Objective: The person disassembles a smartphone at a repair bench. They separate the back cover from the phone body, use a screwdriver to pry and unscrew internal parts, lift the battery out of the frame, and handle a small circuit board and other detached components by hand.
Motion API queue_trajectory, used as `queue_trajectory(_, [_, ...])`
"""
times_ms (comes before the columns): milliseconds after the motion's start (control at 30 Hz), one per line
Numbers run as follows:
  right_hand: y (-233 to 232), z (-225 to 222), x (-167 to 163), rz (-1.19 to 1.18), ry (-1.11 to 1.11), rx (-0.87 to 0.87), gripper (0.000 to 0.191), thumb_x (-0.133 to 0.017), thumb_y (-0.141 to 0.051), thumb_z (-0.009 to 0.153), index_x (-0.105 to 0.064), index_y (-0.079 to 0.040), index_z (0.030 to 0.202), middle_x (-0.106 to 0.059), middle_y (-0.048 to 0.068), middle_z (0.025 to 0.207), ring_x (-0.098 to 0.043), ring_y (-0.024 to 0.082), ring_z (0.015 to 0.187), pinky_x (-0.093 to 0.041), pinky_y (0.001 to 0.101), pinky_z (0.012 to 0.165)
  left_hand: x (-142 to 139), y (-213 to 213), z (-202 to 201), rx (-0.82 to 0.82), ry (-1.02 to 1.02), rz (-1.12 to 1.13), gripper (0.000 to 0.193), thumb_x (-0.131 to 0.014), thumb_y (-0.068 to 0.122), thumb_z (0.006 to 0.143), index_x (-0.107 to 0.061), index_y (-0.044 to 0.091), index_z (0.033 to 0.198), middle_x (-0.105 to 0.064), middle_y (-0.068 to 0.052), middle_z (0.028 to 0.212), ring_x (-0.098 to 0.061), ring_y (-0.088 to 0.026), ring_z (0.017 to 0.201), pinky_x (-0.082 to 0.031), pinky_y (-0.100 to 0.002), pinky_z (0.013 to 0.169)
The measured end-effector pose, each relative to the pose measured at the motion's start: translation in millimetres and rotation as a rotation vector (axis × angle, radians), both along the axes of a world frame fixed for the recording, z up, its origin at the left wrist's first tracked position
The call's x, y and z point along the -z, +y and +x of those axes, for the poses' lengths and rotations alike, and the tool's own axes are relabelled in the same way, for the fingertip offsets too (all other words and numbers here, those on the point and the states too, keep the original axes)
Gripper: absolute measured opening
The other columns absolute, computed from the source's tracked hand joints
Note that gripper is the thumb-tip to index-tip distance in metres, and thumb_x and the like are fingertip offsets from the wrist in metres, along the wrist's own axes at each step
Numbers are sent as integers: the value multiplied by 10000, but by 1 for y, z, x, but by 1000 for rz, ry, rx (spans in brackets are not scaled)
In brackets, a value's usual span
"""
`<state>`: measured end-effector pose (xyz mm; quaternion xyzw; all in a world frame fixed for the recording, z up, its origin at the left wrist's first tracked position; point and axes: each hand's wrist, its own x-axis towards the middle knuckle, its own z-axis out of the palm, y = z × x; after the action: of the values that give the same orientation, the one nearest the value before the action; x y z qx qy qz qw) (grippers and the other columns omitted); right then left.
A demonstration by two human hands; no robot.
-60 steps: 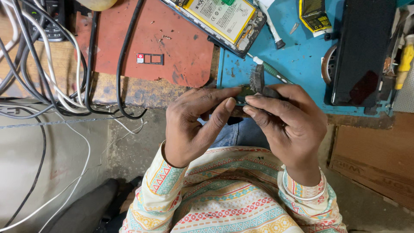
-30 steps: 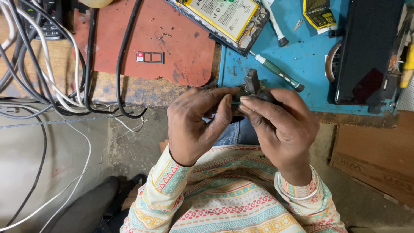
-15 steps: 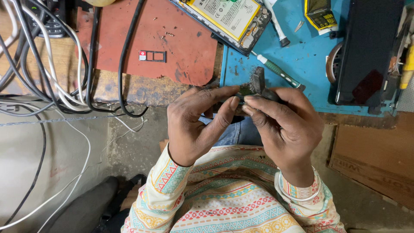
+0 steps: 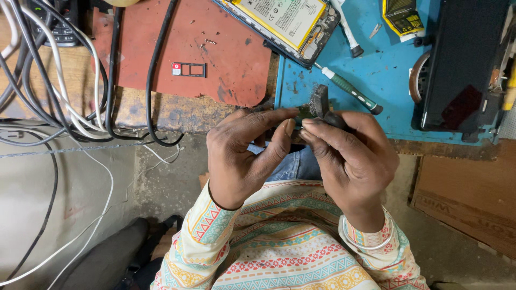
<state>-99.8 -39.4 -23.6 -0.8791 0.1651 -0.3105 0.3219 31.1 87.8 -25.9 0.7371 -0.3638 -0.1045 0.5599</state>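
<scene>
Both hands are up close together at the middle of the view, fingertips meeting. Left hand is curled with the thumb angled up to the right and the index finger stretched flat across the top. Right hand mirrors it, fingers bunched and pointing left, pinching something small, though the grip itself is mostly hidden. Both wrists bend inward, forearms in patterned sleeves coming up from below, a bangle on the right wrist.
</scene>
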Motion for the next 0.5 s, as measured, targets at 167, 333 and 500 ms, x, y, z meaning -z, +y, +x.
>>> queue_trajectory(167, [1,0,1,-55,28,7,303,-861,-2,938,-758,-89,1209,-666,82,1035,-676,158,862,-529,268,738,4,-3,-3,-62,4,27,178,-761,113,924,-789,66,1093,-697,-52,765,-629,-125,656,-527,-272,643])
queue_trajectory(333, [-2,0,3,16,-28,-2,312,-884,-27,946,-756,-104,1219,-674,58,1059,-679,131,852,-532,247,719,5,1,-1,-25,96,-38,175,-727,108,996,-785,67,1156,-710,-29,770,-600,-83,660,-506,-243,644])
queue_trajectory(500, [-2,0,4,13,-19,9,305,-888,-28,933,-759,-98,1201,-671,68,1039,-672,115,832,-516,243,699,2,2,0,6,107,-45,248,-805,166,929,-776,55,1149,-711,-32,784,-574,-90,667,-472,-249,623])
